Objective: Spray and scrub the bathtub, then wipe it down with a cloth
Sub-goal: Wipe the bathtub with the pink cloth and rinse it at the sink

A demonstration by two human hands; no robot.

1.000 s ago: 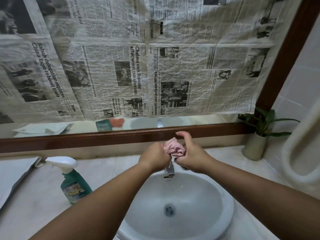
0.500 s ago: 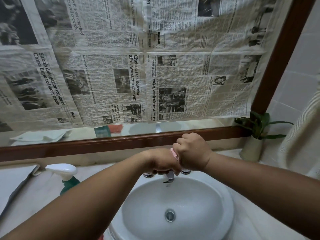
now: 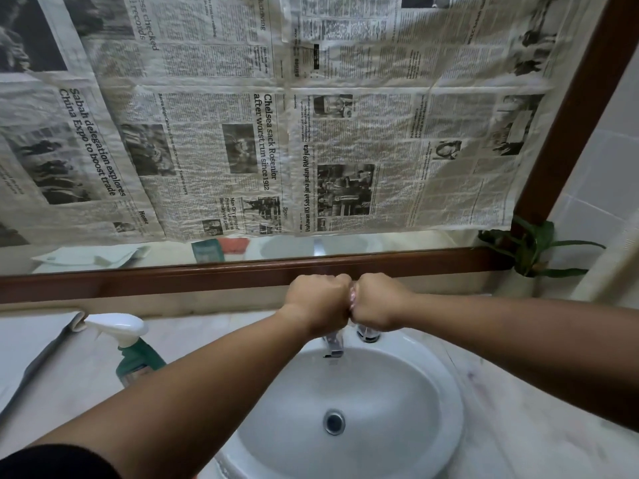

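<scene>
Fingers (image 3: 343,291) of both hands curled tight, clamped on the pink cloth (image 3: 352,299). Left hand (image 3: 316,302) and right hand (image 3: 378,302) are fists, knuckles up, pressed against each other. The cloth sits between the two sets of fingers, nearly all hidden inside the fists. Only a thin pink sliver shows at the seam where the hands meet. Cannot tell how it is bunched inside.

Chrome faucet (image 3: 332,344) just below the fingers, its top covered by the left hand. Round chrome knob (image 3: 368,335) just under the right hand's fingers. White oval sink (image 3: 432,402) below the fingers, towards the camera, with the drain (image 3: 334,422) in its middle, under the fists.

Spray bottle (image 3: 136,354), green body and white trigger head, well left of the fingers. It stands upright on the pale marble desk (image 3: 518,426), lower part hidden behind the left forearm. White folded sheet (image 3: 31,344) further left, its curled corner just beside the bottle's nozzle.

Behind the fingers is the brown wooden mirror frame (image 3: 173,276). The mirror above is mostly covered by newspaper sheets (image 3: 214,143). Green plant (image 3: 532,247) well right of the fingers, at the frame's corner by the white tiled wall (image 3: 605,167).
</scene>
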